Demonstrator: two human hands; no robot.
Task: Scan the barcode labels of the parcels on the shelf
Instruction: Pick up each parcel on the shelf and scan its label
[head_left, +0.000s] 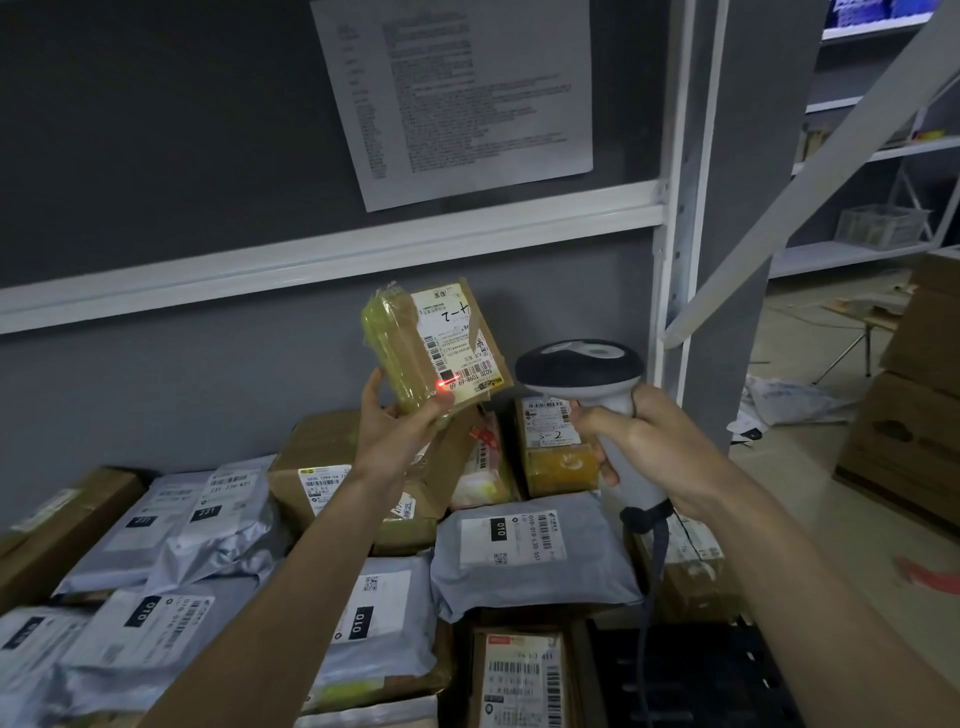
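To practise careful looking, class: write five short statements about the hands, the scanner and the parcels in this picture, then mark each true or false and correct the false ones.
1. The left hand holds a small cardboard box up above the pile. True.
2. The right hand grips a scanner. True.
3. The scanner's red line falls on a grey bag. False: the red line falls on the held box's label.
4. The held box is wrapped entirely in black tape. False: it is brown with yellowish tape along one side.
5. A printed sheet hangs on the wall above. True.
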